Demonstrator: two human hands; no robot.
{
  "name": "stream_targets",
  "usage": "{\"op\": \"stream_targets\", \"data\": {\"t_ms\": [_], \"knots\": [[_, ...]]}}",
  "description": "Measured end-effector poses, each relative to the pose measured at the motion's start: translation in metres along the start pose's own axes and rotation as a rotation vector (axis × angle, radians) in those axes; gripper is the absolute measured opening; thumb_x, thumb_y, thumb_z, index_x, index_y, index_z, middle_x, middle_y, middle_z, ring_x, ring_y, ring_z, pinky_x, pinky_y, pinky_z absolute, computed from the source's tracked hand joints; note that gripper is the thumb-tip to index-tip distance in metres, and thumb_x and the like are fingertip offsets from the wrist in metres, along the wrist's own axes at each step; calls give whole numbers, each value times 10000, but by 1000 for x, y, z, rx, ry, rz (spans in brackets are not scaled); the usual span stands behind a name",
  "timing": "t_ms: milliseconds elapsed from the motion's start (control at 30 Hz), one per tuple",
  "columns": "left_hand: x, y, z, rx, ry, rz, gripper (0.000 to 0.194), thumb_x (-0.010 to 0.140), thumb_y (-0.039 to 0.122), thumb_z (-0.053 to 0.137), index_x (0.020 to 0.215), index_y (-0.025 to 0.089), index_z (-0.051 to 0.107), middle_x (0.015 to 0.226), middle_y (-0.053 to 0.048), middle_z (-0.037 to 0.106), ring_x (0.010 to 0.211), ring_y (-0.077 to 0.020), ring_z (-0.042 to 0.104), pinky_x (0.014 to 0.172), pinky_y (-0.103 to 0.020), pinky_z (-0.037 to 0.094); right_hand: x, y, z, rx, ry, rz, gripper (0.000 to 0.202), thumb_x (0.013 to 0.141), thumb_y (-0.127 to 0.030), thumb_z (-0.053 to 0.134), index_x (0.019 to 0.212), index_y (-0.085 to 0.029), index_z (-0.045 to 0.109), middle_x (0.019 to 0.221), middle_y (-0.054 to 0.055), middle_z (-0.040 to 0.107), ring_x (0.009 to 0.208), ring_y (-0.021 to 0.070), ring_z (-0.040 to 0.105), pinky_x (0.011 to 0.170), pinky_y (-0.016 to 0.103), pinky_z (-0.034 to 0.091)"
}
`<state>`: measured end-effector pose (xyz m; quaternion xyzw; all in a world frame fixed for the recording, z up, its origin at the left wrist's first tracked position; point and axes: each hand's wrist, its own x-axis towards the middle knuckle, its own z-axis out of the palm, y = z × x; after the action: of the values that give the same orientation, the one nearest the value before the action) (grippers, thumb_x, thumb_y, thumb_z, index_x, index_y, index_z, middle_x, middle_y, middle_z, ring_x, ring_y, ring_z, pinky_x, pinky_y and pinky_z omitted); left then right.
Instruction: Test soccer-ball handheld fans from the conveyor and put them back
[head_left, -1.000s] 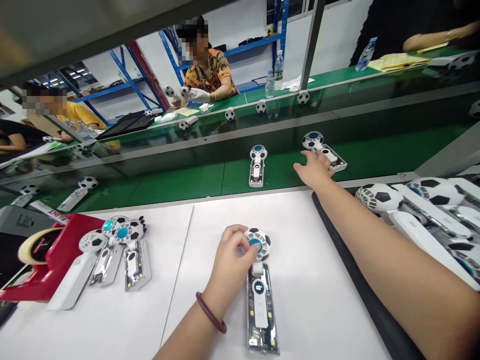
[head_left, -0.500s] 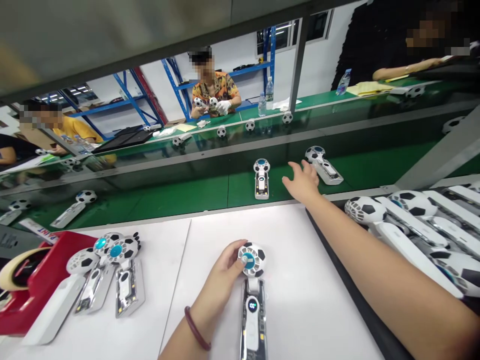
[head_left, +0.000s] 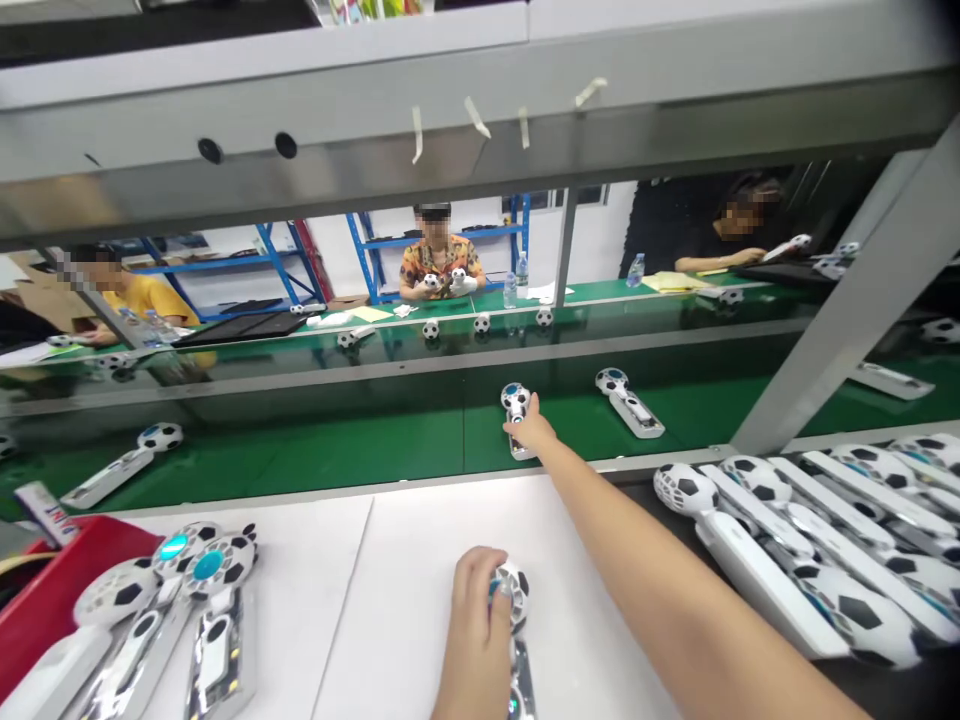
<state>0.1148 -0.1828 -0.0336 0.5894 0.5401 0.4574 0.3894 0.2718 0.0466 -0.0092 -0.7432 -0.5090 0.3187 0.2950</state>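
The left hand (head_left: 480, 625) was curled around the patterned head of a football-style device (head_left: 519, 600), while the right hand (head_left: 534, 432) reached a second device (head_left: 514, 398).
On the white worktop (head_left: 409, 560), the near device's lit display (head_left: 514, 703) was cut off by the view's edge, its digits unreadable; similar devices (head_left: 214, 570) lay left beside a red holder (head_left: 71, 590), near a marker (head_left: 46, 515) with partly legible lettering ending in "INT", and a dense group (head_left: 772, 580) filled the right side. Beyond, on the green surface (head_left: 375, 440), the right hand's thumb and finger were parted about the second device, whether gripping could not be told; another device (head_left: 636, 412) lay slanted to its right. Farther back, a person in a patterned shirt (head_left: 420, 262) held two ball-headed pieces near bottles (head_left: 523, 272) with unreadable labels.
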Motion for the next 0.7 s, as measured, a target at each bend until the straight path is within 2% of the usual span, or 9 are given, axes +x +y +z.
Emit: {"op": "stream_targets", "data": {"t_ms": [133, 233, 300, 367, 433, 467, 533, 600, 700], "knots": [[-5, -21, 0, 17, 36, 42, 332, 857, 362, 344, 1097, 262, 550, 1235, -101, 465, 1210, -255, 378, 1076, -432, 225, -28, -10, -8, 211, -42, -162, 904, 751, -326, 596, 1429, -160, 23, 1157, 117, 572, 950, 207, 609, 832, 312, 461], [2, -22, -11, 2, 74, 20, 379, 868, 413, 319, 1164, 278, 514, 1272, -96, 448, 1230, -260, 359, 1073, -443, 231, -69, -22, -17, 384, -86, -316, 911, 780, -342, 560, 1412, -245, -89, 1103, 48, 592, 833, 155, 638, 780, 303, 494], [14, -5, -24, -20, 131, 64, 396, 863, 445, 350, 1211, 301, 474, 1342, -76, 387, 1268, -262, 309, 1077, -451, 221, -102, -28, -24, 549, -164, -451, 981, 744, -305, 605, 1400, -286, -124, 1063, 30, 591, 778, 149, 639, 769, 324, 501], [33, 26, -36, -51, 202, 175, 418, 844, 456, 425, 1238, 317, 441, 1396, -53, 320, 1293, -262, 274, 1084, -448, 207, -132, -31, -28, 629, -192, -541, 1017, 704, -259, 643, 1402, -311, -94, 1043, 30, 584, 779, 157, 627, 768, 344, 496], [56, 61, -44, -139, 222, 290, 482, 818, 474, 486, 1261, 304, 401, 1395, -63, 324, 1293, -267, 285, 1059, -431, 265, -155, -30, -29, 629, -221, -623, 1035, 689, -235, 657, 1399, -328, -90, 1064, 40, 571, 822, 168, 612, 764, 349, 493], [67, 77, -46, -226, 195, 278, 551, 806, 484, 506, 1299, 303, 340, 1381, -73, 345, 1269, -270, 332, 1026, -423, 320, -163, -29, -27, 611, -237, -676, 1036, 687, -226, 658, 1396, -338, -88, 1083, 45, 561, 848, 174, 605, 764, 350, 491], [85, 102, -47, -451, 144, 202, 720, 746, 513, 581, 1344, 315, 232, 1238, -84, 488, 1111, -273, 506, 913, -411, 435, -172, -25, -21, 559, -257, -783, 1004, 689, -203, 650, 1391, -366, -48, 1132, 51, 536, 897, 185, 592, 780, 360, 485], [96, 115, -44, -578, 123, 150, 729, 700, 504, 639, 1309, 313, 288, 1066, -57, 573, 921, -239, 597, 786, -362, 501, -175, -21, -16, 509, -249, -846, 960, 696, -179, 639, 1387, -382, 5, 1160, 57, 516, 923, 194, 582, 804, 381, 473], [100, 120, -41, -587, 144, 190, 531, 681, 444, 686, 1133, 270, 466, 951, -26, 583, 797, -178, 600, 686, -270, 504, -175, -20, -15, 550, -334, -809, 947, 734, -187, 619, 1394, -356, -39, 1179, 83, 498, 932, 203, 575, 807, 398, 468]]}}
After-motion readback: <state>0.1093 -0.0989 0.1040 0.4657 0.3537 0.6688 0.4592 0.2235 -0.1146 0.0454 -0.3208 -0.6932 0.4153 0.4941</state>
